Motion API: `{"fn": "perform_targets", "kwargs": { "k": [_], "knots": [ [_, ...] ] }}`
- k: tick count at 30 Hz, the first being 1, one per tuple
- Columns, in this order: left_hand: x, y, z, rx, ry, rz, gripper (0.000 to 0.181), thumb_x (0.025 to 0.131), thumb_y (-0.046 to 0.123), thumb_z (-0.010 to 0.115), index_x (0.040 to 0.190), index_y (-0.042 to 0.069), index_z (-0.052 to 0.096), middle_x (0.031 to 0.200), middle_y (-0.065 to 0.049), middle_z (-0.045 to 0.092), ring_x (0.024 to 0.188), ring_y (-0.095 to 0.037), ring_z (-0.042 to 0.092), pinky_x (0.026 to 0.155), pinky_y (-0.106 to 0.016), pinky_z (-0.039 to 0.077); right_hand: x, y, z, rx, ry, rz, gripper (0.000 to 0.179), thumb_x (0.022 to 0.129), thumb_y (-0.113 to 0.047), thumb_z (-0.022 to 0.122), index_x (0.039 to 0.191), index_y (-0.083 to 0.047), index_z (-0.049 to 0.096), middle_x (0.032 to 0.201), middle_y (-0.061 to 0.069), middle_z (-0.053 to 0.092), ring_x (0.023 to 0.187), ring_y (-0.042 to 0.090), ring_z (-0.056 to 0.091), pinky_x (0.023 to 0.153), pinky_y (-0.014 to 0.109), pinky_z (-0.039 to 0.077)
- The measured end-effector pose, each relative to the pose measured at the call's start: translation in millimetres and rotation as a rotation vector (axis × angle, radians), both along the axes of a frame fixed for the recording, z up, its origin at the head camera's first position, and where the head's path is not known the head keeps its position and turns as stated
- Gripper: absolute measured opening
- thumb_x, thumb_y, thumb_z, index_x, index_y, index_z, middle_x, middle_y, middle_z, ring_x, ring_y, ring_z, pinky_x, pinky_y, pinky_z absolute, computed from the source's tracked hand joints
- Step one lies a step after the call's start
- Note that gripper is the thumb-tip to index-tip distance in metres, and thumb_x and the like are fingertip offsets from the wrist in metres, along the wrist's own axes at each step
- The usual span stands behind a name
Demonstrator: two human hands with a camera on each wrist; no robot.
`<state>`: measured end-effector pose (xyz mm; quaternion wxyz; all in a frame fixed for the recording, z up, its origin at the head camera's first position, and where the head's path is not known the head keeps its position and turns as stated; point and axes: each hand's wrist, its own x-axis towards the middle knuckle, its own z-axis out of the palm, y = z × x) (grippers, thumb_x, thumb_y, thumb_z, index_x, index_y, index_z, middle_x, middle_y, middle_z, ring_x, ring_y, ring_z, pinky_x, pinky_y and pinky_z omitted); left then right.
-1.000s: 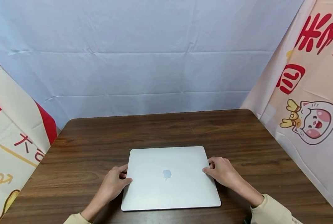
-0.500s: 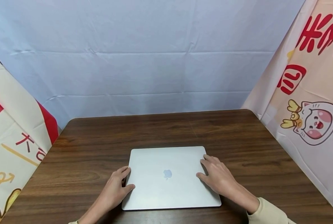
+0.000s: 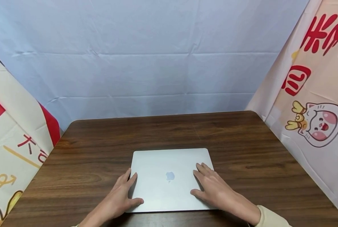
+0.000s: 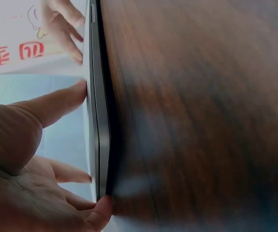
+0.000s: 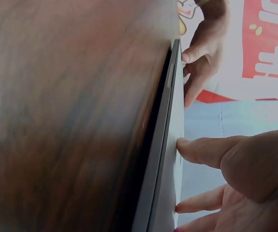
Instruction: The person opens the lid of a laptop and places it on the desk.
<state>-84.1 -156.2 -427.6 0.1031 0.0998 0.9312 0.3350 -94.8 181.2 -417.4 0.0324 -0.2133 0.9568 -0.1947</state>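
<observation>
A closed silver laptop (image 3: 169, 160) with an apple logo lies flat on the wooden table. My left hand (image 3: 119, 197) spreads over its left front corner, thumb on the lid and the other fingers along the left edge. In the left wrist view, the left thumb (image 4: 74, 96) touches the lid and one finger sits at the laptop's corner. Toward the right side of the lid rests my right hand (image 3: 214, 187), fingers extended and spread. The right wrist view has that hand's fingertips (image 5: 185, 147) on the lid, beside the laptop's thin edge (image 5: 154, 179).
The dark wooden table (image 3: 100, 142) extends behind and to both sides of the laptop. A pale cloth backdrop (image 3: 157, 63) hangs behind it. Printed cloths with red characters and cartoon figures hang at the right (image 3: 313, 94) and left (image 3: 18, 126).
Both hands have come off their hold at the laptop's side edges and moved inward and nearer onto the lid, fingers straightening and spreading. The laptop stays closed in about the same place.
</observation>
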Motion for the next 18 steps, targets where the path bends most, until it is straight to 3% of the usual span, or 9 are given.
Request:
{"fn": "perform_targets", "kwargs": {
  "k": [9, 13, 18],
  "knots": [
    [0.9, -0.3, 1.4, 0.001, -0.034, -0.055, 0.113, 0.067, 0.036, 0.098, 0.155, -0.005, 0.040, 0.167, -0.029, 0.014, 0.152, -0.050, 0.017, 0.110, -0.072, 0.027, 13.4, -9.1, -0.9, 0.039, -0.014, 0.126, 0.072, 0.092, -0.043, 0.077, 0.141, 0.005, 0.058, 0.157, 0.029, 0.041, 0.147, 0.050, 0.032, 0.114, 0.068, 0.028],
    [2.6, -0.1, -1.2, 0.000, -0.011, -0.094, 0.118, 0.064, 0.036, 0.100, 0.154, -0.009, 0.039, 0.167, -0.031, 0.012, 0.151, -0.050, 0.018, 0.110, -0.075, 0.023, 16.0, -13.3, -1.3, 0.053, -0.018, 0.152, 0.073, 0.093, -0.045, 0.076, 0.144, 0.003, 0.056, 0.159, 0.026, 0.039, 0.149, 0.048, 0.030, 0.114, 0.069, 0.027],
    [6.8, 1.9, -5.6, -0.018, 0.016, -0.118, 0.123, 0.060, 0.034, 0.102, 0.153, -0.012, 0.037, 0.166, -0.032, 0.011, 0.152, -0.050, 0.018, 0.111, -0.077, 0.018, 18.9, -18.7, -3.9, 0.096, 0.036, 0.216, 0.078, 0.092, -0.054, 0.073, 0.145, 0.000, 0.056, 0.159, 0.025, 0.040, 0.148, 0.046, 0.032, 0.112, 0.067, 0.031]
  ]
}}
